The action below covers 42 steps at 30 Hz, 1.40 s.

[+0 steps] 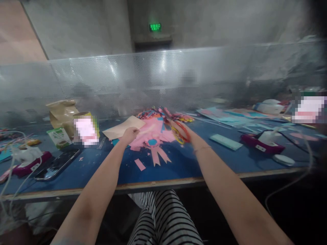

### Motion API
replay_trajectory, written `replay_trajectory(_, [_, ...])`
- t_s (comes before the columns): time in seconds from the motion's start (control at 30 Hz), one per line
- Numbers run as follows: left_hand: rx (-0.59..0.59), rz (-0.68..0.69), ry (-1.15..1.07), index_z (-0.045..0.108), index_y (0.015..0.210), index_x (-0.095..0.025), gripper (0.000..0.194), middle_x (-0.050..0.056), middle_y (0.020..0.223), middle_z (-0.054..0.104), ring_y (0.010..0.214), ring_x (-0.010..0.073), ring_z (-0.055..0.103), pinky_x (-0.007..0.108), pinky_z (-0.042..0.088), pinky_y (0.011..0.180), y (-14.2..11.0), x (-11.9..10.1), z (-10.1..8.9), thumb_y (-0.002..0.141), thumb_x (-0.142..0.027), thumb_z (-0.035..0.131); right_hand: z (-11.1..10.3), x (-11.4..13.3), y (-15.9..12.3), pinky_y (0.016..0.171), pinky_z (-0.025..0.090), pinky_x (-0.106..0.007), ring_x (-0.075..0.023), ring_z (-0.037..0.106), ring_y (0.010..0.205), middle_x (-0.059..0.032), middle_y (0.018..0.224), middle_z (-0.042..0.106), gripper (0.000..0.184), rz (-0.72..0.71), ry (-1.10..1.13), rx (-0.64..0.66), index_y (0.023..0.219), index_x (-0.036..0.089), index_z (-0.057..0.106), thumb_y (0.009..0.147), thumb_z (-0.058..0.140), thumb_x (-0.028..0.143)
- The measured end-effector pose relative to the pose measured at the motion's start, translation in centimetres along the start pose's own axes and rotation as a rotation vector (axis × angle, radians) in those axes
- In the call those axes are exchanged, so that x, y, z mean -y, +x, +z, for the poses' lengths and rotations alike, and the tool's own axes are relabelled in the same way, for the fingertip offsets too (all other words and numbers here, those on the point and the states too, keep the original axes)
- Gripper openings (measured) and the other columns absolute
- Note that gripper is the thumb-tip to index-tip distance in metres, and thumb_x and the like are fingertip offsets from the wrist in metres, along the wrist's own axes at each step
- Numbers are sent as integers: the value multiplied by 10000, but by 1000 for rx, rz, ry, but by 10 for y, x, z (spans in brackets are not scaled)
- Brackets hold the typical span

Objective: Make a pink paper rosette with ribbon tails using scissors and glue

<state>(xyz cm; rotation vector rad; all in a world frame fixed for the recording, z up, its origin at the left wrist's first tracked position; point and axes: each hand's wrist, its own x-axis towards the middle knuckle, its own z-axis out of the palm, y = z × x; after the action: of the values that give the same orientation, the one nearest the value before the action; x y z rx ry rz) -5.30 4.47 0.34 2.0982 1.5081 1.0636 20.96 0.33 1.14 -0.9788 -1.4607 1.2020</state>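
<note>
- Paper rosette (154,148) lies on the blue table (178,170) between the two hands, its blue centre (152,142) facing up and its notched tails (159,156) toward the person; it looks very light, its frill soft and easily crushed, so the firmest hold is probably flat across the centre.
- Pink paper (150,127) spreads behind it, apparently thin and bendy, best taken by an edge.
- Left hand (131,133) is curled, fingers drawn in, at the left edge of this pink paper, over a beige sheet (122,126); blur hides whether anything is pinched.
- Right hand (181,127) is closed around the handles of scissors (187,133), blades pointing away; they should feel rigid and heavier than paper.
- Brown bag (61,112) stands upright at the left, its contents hidden.
- Green-and-white carton (59,137) sits in front of it; its inside cannot be seen.
- Yellow packet (95,123) beside them is partly masked, so what it holds cannot be told.
</note>
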Motion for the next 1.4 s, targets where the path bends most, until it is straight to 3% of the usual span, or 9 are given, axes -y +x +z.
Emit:
replay_trajectory(0.17, [-92,-68,-24,591,612,-159,121,-25,441,481,427,98,426,219,300,444,4,10,2,659,-218,495,0,1,-8,324,242,-181,-52,301,378,30,483,388,433,190,52,298,609,183,394,745,392,594])
replay_trajectory(0.3, [-152,-111,-221,539,575,-154,93,-46,409,416,401,80,383,213,283,429,4,4,2,647,-201,504,-5,3,-9,310,230,-170,-56,335,389,2,563,436,576,311,212,580,721,166,461,737,218,689])
replay_trajectory(0.5, [-167,-185,-606,477,631,-148,122,-75,437,380,375,37,322,191,246,403,0,-18,2,652,-239,557,0,9,-11,289,234,-175,-60,325,358,-13,514,420,711,433,169,721,683,149,463,688,82,749])
replay_trajectory(0.93, [13,-77,-692,512,661,-131,246,-63,483,411,391,20,330,180,221,392,-2,-23,9,596,-318,658,13,-16,5,304,288,-166,-61,367,378,-8,539,456,634,412,224,690,713,166,392,703,115,736])
replay_trajectory(1.4, [49,-35,-617,525,691,-131,258,-64,478,421,388,25,347,176,261,392,-4,-22,20,611,-340,654,22,-14,7,265,180,-119,-15,254,331,40,481,365,619,359,187,525,665,160,370,704,144,735])
